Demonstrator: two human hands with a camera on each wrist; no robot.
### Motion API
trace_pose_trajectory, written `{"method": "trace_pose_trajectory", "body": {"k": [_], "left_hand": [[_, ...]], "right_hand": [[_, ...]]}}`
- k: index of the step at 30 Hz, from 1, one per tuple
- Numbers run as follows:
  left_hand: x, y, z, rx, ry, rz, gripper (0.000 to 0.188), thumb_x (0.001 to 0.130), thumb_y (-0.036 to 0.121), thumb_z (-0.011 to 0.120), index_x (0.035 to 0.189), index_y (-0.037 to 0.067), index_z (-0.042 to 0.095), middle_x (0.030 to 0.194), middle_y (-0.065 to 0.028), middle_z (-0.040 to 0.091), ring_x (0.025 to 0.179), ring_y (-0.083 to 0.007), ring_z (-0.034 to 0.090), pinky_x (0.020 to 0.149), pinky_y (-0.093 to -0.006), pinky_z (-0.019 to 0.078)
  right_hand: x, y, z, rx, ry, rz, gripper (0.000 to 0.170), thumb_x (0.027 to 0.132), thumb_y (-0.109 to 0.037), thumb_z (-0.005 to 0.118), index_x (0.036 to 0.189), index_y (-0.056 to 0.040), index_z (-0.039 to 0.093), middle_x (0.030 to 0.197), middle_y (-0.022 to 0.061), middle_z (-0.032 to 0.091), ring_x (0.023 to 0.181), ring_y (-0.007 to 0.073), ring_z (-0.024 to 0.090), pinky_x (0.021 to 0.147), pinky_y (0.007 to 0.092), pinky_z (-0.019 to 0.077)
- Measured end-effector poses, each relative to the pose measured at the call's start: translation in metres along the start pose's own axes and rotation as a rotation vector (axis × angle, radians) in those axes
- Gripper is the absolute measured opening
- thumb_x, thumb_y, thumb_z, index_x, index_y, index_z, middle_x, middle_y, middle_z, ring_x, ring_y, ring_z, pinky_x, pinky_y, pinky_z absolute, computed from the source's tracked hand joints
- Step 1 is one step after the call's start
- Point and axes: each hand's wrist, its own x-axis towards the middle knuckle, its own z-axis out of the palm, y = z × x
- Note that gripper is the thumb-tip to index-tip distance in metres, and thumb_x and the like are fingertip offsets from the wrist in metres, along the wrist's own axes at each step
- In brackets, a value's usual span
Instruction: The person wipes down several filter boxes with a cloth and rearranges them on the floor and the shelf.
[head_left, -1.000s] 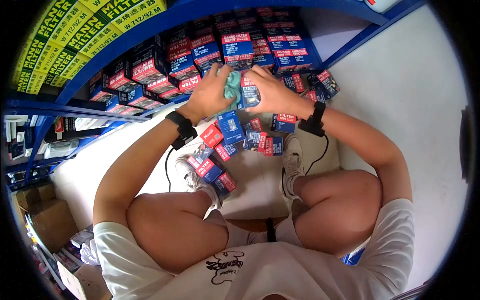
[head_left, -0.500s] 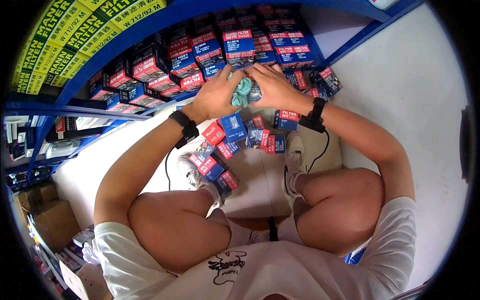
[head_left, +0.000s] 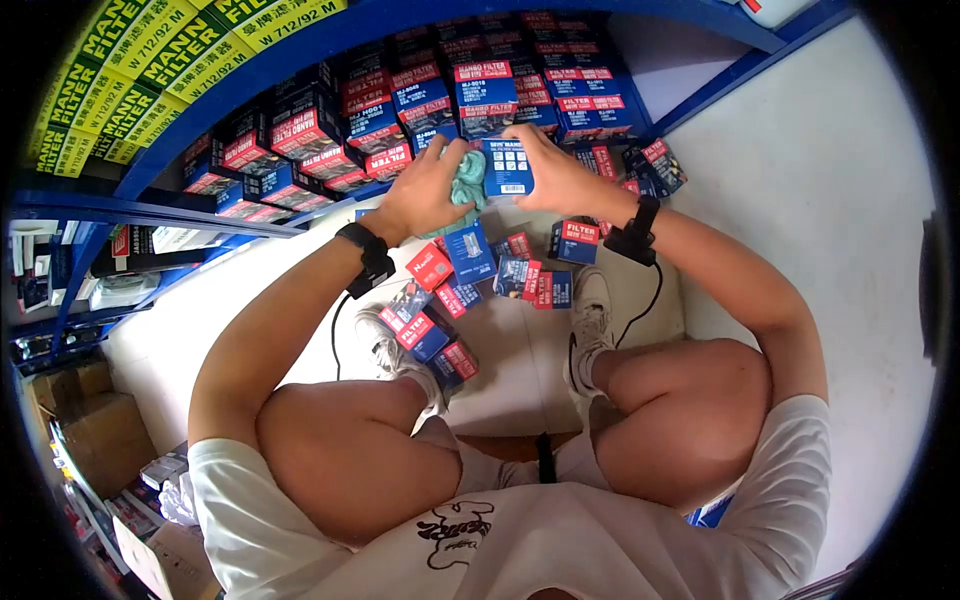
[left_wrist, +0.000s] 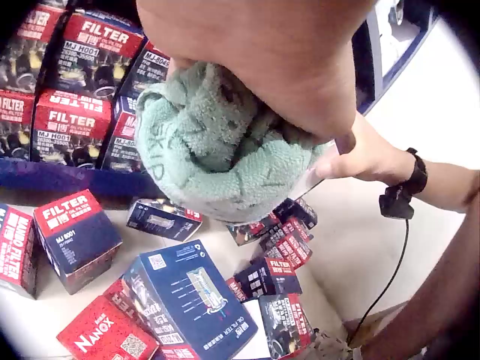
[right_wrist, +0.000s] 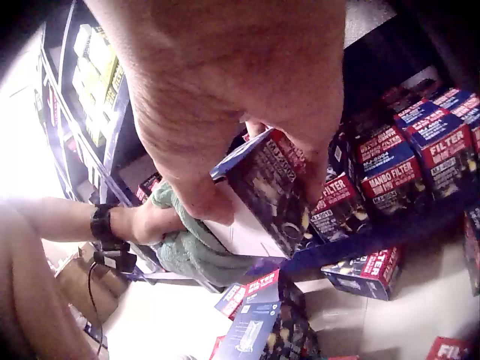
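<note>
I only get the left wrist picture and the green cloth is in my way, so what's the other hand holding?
Observer: The head view shows the right hand holding a small box.
Operator: What's on it?
Observer: Its blue-and-white face in that view has a barcode near the bottom.
Operator: Are all the boxes red and blue?
Observer: No, there are yellow-and-green MANN FILTER boxes at the head view's upper left.

A blue, red and white cardboard filter box (head_left: 509, 168) sits tilted in the right hand (head_left: 562, 178), beside a crumpled mint-green terry cloth (head_left: 467, 186).
</note>
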Motion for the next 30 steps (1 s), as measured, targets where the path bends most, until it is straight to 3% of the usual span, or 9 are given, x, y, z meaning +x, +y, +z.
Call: {"method": "trace_pose_trajectory", "body": {"k": [7,15,17,22,25,26,27,29,30], "left_hand": [[0.004,0.028,-0.003,0.024,0.066,0.125,0.068,0.069,0.019,0.08,0.127,0.008,0.046,0.116,-0.0208,0.049,0.107,-0.0453,0.056,0.088,-0.0505,0.051],[0.007,-0.003,-0.003,0.16,0.012,-0.101,0.07,0.072,0.021,0.078,0.131,0.007,0.043,0.122,-0.0239,0.049,0.112,-0.0467,0.055,0.092,-0.0516,0.051],[0.007,-0.01,-0.006,0.178,-0.03,-0.121,0.07,0.073,0.022,0.077,0.131,0.007,0.043,0.123,-0.0246,0.049,0.113,-0.0469,0.054,0.092,-0.0524,0.0507],[0.0,-0.022,-0.008,0.228,-0.049,-0.156,0.07,0.072,0.024,0.078,0.131,0.008,0.044,0.126,-0.0248,0.05,0.113,-0.0474,0.055,0.092,-0.0533,0.0515],[-0.008,-0.03,-0.007,0.266,-0.046,-0.189,0.07,0.072,0.024,0.078,0.132,0.008,0.045,0.126,-0.0245,0.05,0.114,-0.0469,0.056,0.092,-0.0531,0.0521],[-0.012,-0.032,-0.006,0.265,-0.052,-0.193,0.07,0.072,0.024,0.078,0.132,0.008,0.045,0.126,-0.0245,0.05,0.114,-0.0469,0.056,0.092,-0.0531,0.0521],[-0.015,-0.033,-0.007,0.28,-0.071,-0.211,0.071,0.073,0.024,0.079,0.132,0.007,0.044,0.125,-0.0244,0.05,0.114,-0.0469,0.056,0.092,-0.0529,0.052],[-0.022,-0.035,-0.01,0.298,-0.092,-0.231,0.071,0.073,0.024,0.079,0.133,0.007,0.044,0.125,-0.0242,0.05,0.114,-0.0469,0.056,0.092,-0.0526,0.052],[-0.024,-0.036,-0.011,0.291,-0.093,-0.235,0.072,0.072,0.024,0.079,0.133,0.007,0.044,0.126,-0.0243,0.05,0.115,-0.047,0.055,0.092,-0.0525,0.0521]], "right_hand": [[-0.001,0.007,0.004,-0.008,0.042,-0.094,0.084,0.067,-0.023,0.087,0.134,-0.0001,0.043,0.122,0.0196,0.047,0.118,0.0404,0.052,0.098,0.044,0.0461],[-0.005,-0.021,-0.003,0.105,-0.101,-0.056,0.079,0.065,-0.024,0.088,0.132,-0.0049,0.05,0.12,0.0164,0.047,0.113,0.0377,0.055,0.097,0.0416,0.0477],[-0.003,-0.018,0.003,0.034,-0.187,-0.099,0.086,0.065,-0.02,0.089,0.138,-0.003,0.048,0.127,0.0139,0.046,0.118,0.0324,0.054,0.099,0.0381,0.0481],[0.002,-0.01,0.017,-0.007,-0.244,-0.198,0.081,0.066,-0.007,0.084,0.138,-0.0139,0.05,0.129,0.019,0.045,0.115,0.0424,0.057,0.096,0.0425,0.0498],[0.007,-0.022,0.024,-0.037,-0.362,-0.217,0.08,0.068,-0.001,0.08,0.14,-0.0148,0.049,0.129,0.0198,0.043,0.108,0.0428,0.061,0.094,0.0433,0.0513],[0.005,-0.028,0.024,-0.016,-0.418,-0.156,0.085,0.064,0.013,0.073,0.14,-0.0194,0.051,0.138,0.0201,0.041,0.109,0.0409,0.062,0.09,0.0423,0.0541],[0.006,-0.03,0.029,-0.01,-0.421,-0.157,0.085,0.064,0.013,0.073,0.14,-0.0194,0.051,0.138,0.0201,0.041,0.109,0.0409,0.062,0.09,0.0423,0.0541],[0.009,-0.033,0.038,-0.249,-0.536,-0.182,0.083,0.065,0.015,0.069,0.139,-0.0198,0.053,0.137,0.0201,0.041,0.114,0.0392,0.059,0.09,0.0407,0.0544],[0.007,-0.03,0.046,-0.293,-0.399,-0.376,0.084,0.065,0.016,0.065,0.14,-0.0223,0.054,0.135,0.018,0.042,0.121,0.036,0.054,0.092,0.0388,0.0553]]}}
